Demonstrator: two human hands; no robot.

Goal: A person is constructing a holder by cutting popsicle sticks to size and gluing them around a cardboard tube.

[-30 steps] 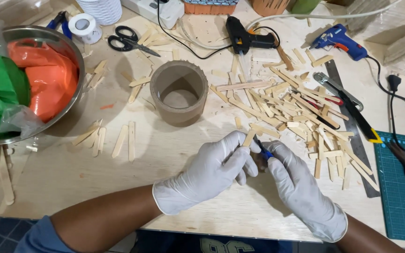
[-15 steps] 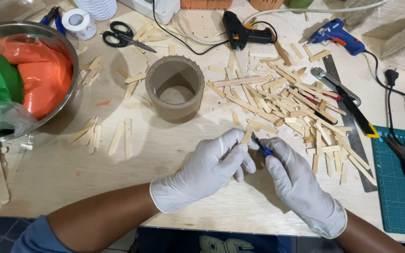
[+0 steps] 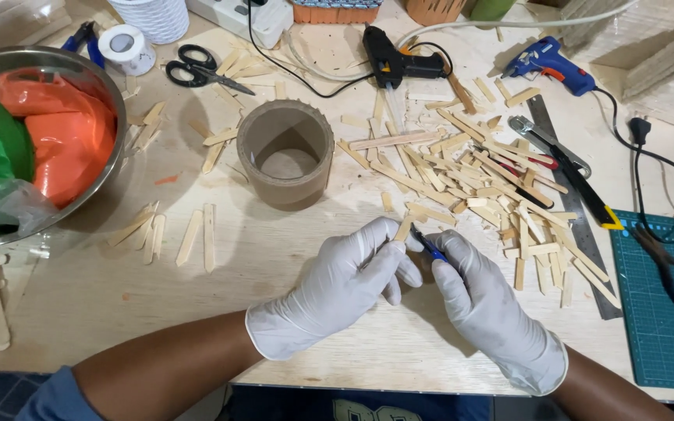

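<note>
Head view: low in the middle of the frame, close to the table's (image 3: 103,312) near edge, my left hand (image 3: 337,292) pinches one short wooden stick (image 3: 404,228) shut between its gloved fingertips, with bare wood open to the left below the cardboard ring (image 3: 285,153). My right hand (image 3: 487,308) is closed around one blue-handled cutter (image 3: 429,245), its tip meeting the stick. The stick's long axis runs from lower left to upper right, toward the heap of sticks (image 3: 493,179); two glue guns lie along the top.

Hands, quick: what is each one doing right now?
Left hand: closed on a wooden stick piece.
Right hand: closed on a blue-handled cutter.
</note>
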